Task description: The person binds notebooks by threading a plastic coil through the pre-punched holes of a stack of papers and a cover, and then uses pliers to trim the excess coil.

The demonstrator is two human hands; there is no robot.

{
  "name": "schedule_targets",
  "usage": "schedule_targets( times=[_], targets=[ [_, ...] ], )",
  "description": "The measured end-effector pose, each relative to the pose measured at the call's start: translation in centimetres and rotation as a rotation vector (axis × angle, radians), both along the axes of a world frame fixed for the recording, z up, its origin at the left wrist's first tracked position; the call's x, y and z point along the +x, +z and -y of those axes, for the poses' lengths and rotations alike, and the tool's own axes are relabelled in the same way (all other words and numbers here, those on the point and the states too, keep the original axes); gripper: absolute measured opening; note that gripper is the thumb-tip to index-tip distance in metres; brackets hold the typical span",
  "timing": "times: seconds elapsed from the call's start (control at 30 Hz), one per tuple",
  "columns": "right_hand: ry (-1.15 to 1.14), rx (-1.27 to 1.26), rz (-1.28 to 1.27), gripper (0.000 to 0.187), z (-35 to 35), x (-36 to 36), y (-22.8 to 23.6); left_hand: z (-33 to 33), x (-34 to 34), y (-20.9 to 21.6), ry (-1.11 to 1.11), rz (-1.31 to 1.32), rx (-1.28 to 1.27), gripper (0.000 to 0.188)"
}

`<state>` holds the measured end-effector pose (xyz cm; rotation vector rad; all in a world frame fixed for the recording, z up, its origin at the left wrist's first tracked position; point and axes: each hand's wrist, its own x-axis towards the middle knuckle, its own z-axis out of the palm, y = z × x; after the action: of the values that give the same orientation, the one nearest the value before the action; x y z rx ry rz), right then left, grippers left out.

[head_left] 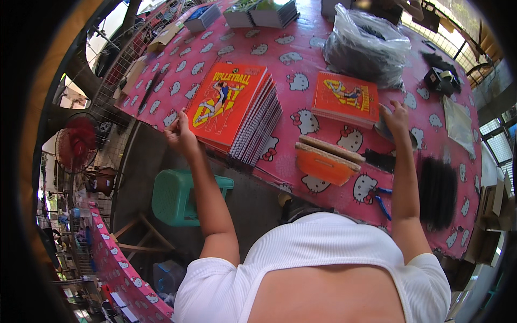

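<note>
A tall stack of spiral notebooks (223, 105) with orange-red covers and a volleyball player drawing stands left of centre on the table. Curled at that stack's left edge is my left hand (182, 133), with thumb and fingers closed against it. To the right lies a lower stack of matching orange-red notebooks (344, 97), its cover picture turned sideways. My right hand (397, 117) is beside the right end of this lower stack, fingers bent but apart. A greyish rounded thing (383, 129), partly hidden, lies under that hand.
Nearer me are an orange block with a wooden edge (327, 161), blue-handled pliers (383, 204) and black binding wires (437, 188). A plastic bag of dark material (369, 46) stands behind. More notebook stacks (261, 15) line the far edge. A green stool (175, 199) stands below left.
</note>
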<state>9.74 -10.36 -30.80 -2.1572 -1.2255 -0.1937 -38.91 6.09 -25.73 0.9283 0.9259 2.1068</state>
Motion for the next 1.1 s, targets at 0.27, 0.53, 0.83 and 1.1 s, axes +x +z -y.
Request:
schedule_targets(
  times=[0.27, 0.53, 0.83, 1.1],
  targets=[
    [-0.008, -0.412, -0.200, 0.054, -5.9, 2.8, -4.3, -0.2, -2.2, -1.1, -0.134, -0.095, 0.034, 0.015],
    [-0.063, 0.077, -0.227, 0.025, -1.8, 0.7, -1.3, 7.2, 0.8, 5.3, 0.433, -0.757, 0.318, 0.033],
    [0.492, 0.684, -0.845, 0.023, 9.3, -12.0, 3.7, 13.8, 16.2, 4.1, -0.706, -0.500, -0.031, 0.036],
    [0.463, 0.163, -0.643, 0.024, 13.9, -10.2, -0.6, 13.2, 16.3, 3.3, -0.765, -1.025, 0.356, 0.032]
  ],
)
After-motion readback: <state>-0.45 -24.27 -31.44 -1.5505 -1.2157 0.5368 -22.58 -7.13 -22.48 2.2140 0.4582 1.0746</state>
